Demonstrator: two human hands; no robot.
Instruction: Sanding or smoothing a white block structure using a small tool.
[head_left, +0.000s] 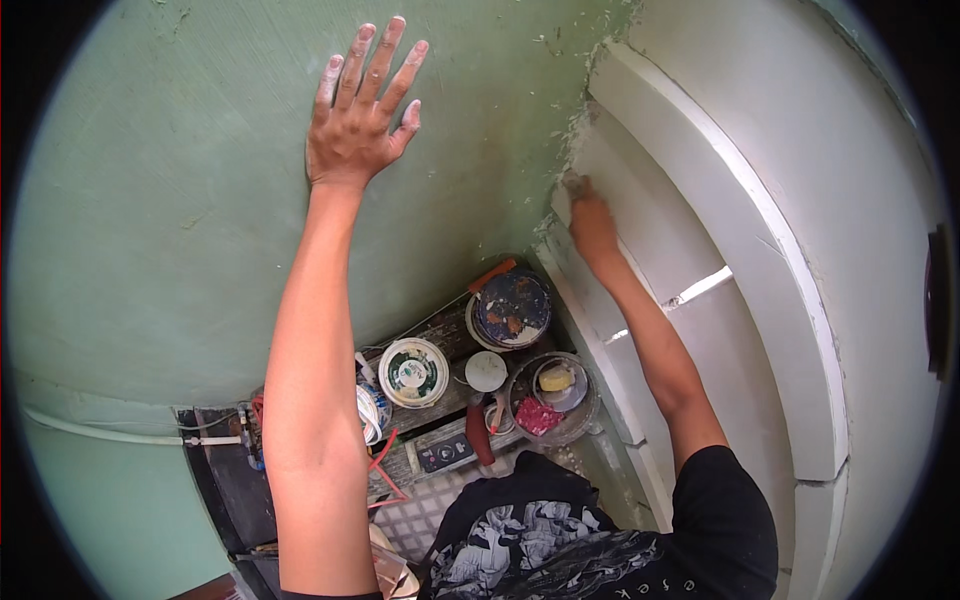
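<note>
My left hand (352, 139) is laid against the green wall (225, 195), fingers spread, with white powder on the fingertips and nothing held. Over at the corner, my right hand (592, 221) touches or nearly touches the edge of a white panel (645, 202). Its fingers are curled and blurred, so whether anything is pinched in them is hidden. Rough, chipped filler (574, 142) runs down the joint between the wall and the white panelling. A thick curved white moulding (757, 217) stands out to the right of that hand.
Below, a slatted wooden bench (442, 341) carries a paint-stained lidded bucket (514, 309), a white-and-green tub (414, 373) and a remote control (448, 454). A clear basin (517, 409) holds a yellow sponge (556, 379) and pink-red material (538, 416). A white pipe (112, 433) crosses the wall lower left.
</note>
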